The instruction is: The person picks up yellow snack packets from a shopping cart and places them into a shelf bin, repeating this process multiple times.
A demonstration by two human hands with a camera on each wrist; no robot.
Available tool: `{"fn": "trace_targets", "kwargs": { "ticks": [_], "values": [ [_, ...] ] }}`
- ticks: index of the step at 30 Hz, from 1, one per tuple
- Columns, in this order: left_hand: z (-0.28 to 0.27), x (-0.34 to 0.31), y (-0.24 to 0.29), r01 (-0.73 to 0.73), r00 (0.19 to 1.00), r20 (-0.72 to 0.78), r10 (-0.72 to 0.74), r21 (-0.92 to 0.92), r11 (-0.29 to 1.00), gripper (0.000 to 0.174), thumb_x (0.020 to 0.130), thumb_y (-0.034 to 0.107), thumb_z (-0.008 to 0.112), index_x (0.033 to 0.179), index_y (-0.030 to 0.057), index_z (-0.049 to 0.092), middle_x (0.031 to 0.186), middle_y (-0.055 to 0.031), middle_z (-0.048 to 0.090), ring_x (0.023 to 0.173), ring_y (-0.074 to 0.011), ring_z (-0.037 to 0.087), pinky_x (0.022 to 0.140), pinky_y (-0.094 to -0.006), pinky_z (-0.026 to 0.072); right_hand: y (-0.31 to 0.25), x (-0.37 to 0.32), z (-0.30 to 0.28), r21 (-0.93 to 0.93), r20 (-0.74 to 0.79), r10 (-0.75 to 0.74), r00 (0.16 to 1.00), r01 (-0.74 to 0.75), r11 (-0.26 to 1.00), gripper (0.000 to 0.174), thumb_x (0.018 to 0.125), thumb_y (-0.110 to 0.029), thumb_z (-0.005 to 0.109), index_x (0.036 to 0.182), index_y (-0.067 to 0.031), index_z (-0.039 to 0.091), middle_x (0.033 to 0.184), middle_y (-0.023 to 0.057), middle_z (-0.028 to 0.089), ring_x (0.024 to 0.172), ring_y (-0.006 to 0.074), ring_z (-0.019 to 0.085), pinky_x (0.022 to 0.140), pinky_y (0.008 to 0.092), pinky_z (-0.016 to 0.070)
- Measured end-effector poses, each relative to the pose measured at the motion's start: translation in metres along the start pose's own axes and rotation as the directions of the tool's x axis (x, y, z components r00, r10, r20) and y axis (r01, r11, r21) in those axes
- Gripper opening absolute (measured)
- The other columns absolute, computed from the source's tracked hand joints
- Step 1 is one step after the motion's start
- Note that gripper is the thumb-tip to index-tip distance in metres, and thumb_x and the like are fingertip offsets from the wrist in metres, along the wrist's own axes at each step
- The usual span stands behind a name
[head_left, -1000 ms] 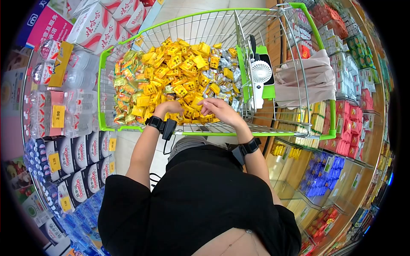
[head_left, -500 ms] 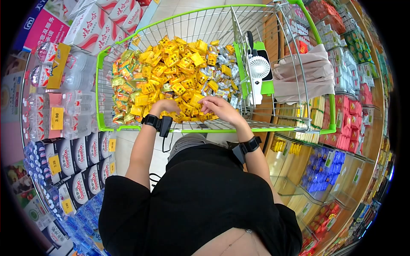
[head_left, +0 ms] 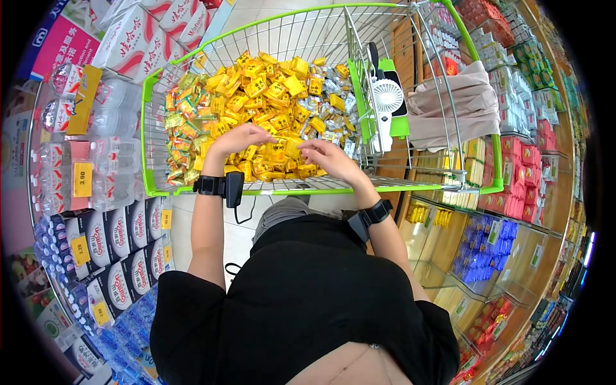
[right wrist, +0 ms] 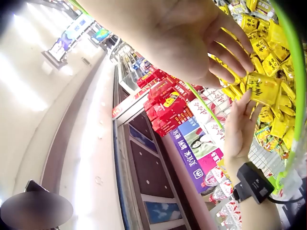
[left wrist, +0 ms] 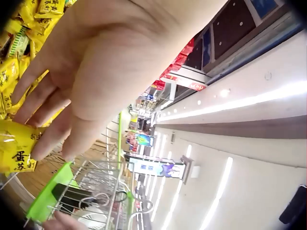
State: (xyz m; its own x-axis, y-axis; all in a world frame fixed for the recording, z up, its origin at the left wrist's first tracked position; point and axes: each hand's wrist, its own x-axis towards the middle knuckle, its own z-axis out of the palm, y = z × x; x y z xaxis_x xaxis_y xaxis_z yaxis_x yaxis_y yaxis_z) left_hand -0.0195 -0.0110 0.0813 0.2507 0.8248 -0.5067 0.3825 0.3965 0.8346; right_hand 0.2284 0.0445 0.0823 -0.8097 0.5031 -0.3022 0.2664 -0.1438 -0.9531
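Observation:
A heap of small yellow-wrapped snacks (head_left: 256, 102) with dark characters fills the shopping cart's basket, with orange-green wrapped pieces (head_left: 183, 115) at its left and silver ones (head_left: 330, 112) at its right. My left hand (head_left: 240, 139) is over the near side of the heap, fingers extended to the right. Facing it, my right hand (head_left: 330, 159) has its fingers loosely bent toward the left. Between the two sets of fingertips lies one yellow snack packet (right wrist: 264, 88). In the left wrist view, my left fingertips overlap the edge of that packet. Neither hand grips anything.
The cart's green rim (head_left: 269, 192) runs along the near side. A white handheld fan (head_left: 387, 96) and a beige cloth (head_left: 455, 106) are at the cart's right end. Bottled water (head_left: 115, 154) stands at left; shelves of packaged goods (head_left: 484, 250) line the right.
My left hand has moved up and left over the heap, away from my body. The right hand stays nearly in place. The cart and heap shift slightly up and left in the view.

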Motion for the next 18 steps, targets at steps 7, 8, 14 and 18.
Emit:
{"fn": "trace_targets", "kwargs": {
  "ticks": [7, 8, 14, 18],
  "values": [
    [0.009, -0.021, 0.054, -0.222, 0.975, -0.01, 0.222, -0.065, 0.973, 0.023, 0.083, 0.02, 0.05, 0.093, 0.0023, 0.061, 0.084, -0.0018, 0.061, 0.074, -0.0084, 0.051, 0.07, -0.0232, 0.0421, -0.011, 0.007, 0.007, -0.086, -0.187, -0.135, 0.973, 0.121, 0.989, 0.036, 0.082, -0.023, 0.052, 0.109, -0.0007, 0.045, 0.086, 0.0051, 0.055, 0.077, 0.0128, 0.053, 0.069, 0.0247, 0.0426],
    [0.011, -0.022, 0.057, -0.234, 0.972, -0.016, 0.233, -0.093, 0.968, 0.022, 0.083, 0.018, 0.049, 0.092, 0.0012, 0.059, 0.085, -0.0022, 0.059, 0.076, -0.0087, 0.051, 0.071, -0.0233, 0.0408, -0.016, 0.006, 0.007, 0.07, -0.139, -0.08, 0.987, 0.09, 0.994, 0.033, 0.081, -0.021, 0.054, 0.105, -0.0005, 0.045, 0.086, 0.0054, 0.055, 0.078, 0.0125, 0.054, 0.068, 0.024, 0.043],
    [0.018, -0.033, 0.083, -0.332, 0.941, -0.111, 0.319, -0.125, 0.935, 0.017, 0.083, 0.013, 0.048, 0.09, 0.0005, 0.057, 0.088, -0.003, 0.057, 0.083, -0.0096, 0.051, 0.077, -0.0238, 0.0389, -0.038, -0.001, 0.002, 0.378, -0.011, -0.065, 0.998, 0.064, 0.924, 0.022, 0.079, -0.012, 0.056, 0.095, -0.0021, 0.044, 0.083, 0.0057, 0.055, 0.076, 0.0109, 0.055, 0.066, 0.0226, 0.045],
    [0.019, -0.037, 0.093, -0.435, 0.898, -0.15, 0.414, -0.159, 0.886, 0.016, 0.083, 0.01, 0.048, 0.09, -0.0002, 0.057, 0.092, -0.0054, 0.057, 0.088, -0.0121, 0.051, 0.081, -0.0257, 0.039, -0.044, -0.004, 0.002, 0.46, 0.038, -0.075, 0.996, 0.05, 0.887, 0.02, 0.078, -0.009, 0.056, 0.093, -0.0035, 0.043, 0.081, 0.0046, 0.055, 0.075, 0.0099, 0.055, 0.066, 0.0224, 0.0445]
  ]
}}
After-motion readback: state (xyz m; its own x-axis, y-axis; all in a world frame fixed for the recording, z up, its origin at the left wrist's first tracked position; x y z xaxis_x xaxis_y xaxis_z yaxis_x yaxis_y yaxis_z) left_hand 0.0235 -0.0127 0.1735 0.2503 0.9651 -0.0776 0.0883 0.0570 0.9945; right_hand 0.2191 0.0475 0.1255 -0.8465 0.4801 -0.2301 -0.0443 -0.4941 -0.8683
